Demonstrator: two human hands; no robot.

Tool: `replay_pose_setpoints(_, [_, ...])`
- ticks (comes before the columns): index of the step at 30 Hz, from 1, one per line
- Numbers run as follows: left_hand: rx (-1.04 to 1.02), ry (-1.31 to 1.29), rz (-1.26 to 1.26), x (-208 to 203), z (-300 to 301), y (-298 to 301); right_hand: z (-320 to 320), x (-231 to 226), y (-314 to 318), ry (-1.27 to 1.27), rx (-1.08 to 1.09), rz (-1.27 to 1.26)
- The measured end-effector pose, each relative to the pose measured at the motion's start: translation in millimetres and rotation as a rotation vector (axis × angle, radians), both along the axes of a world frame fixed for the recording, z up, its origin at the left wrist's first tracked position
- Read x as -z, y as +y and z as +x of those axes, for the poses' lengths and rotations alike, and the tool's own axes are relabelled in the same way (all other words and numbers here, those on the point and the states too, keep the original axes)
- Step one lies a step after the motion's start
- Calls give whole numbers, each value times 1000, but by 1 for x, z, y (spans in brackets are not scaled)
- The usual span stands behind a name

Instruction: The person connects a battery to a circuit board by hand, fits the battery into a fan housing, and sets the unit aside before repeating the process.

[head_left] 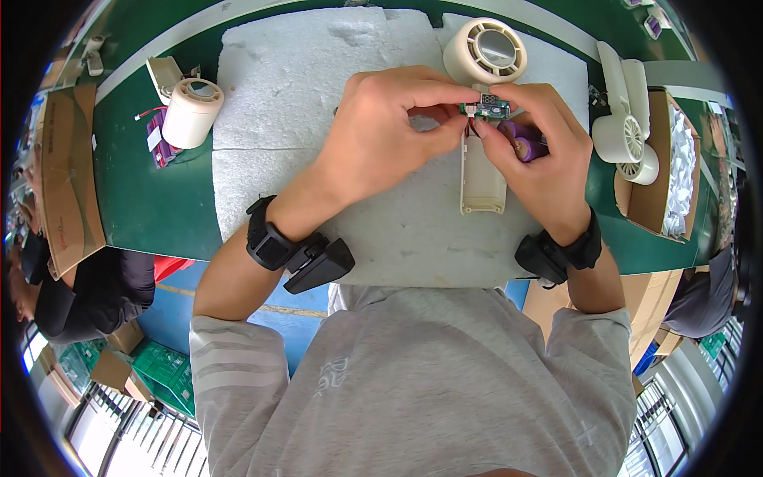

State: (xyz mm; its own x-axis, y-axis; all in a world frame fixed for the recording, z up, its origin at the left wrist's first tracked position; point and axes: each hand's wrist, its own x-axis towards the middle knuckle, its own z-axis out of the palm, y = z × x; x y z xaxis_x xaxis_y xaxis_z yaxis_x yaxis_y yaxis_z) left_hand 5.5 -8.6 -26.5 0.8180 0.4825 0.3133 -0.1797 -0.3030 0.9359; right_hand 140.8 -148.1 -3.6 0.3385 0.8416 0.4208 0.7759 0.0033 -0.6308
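Note:
A small green circuit board [497, 111] with a dark display is held between my two hands above the foam mat. My left hand [389, 127] pinches its left end, thumb and forefinger closed by a small white plug [470, 110] with thin wires. From the other side my right hand [552, 147] grips the board between thumb and fingers. Purple battery cells [528, 146] show within the curl of my right hand; whether its fingers touch them I cannot tell. Just beyond my hands lies a cream handheld fan [486, 51], its hollow handle shell [483, 187] extending toward me beneath them.
White foam mats [278, 87] cover the middle of the green table [127, 191]. At left lie another cream fan [191, 114], a purple battery pack [161, 141] and a cardboard box [71, 179]. Several fans [618, 138] and a box of white pieces [664, 199] stand right. People sit at both sides.

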Motion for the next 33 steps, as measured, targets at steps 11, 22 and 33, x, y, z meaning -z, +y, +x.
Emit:
replay_pose_setpoints(11, [50,120,128,-9,-5,2,4,2,1,-21,-24,45])
replay_pose_setpoints(22, [-36,49,36,-4,0,-3,4,2,0,-61,-7,40])
replay_pose_setpoints(33, [-64,29,115,-1,1,-4,3,3,2,-71,23,44])
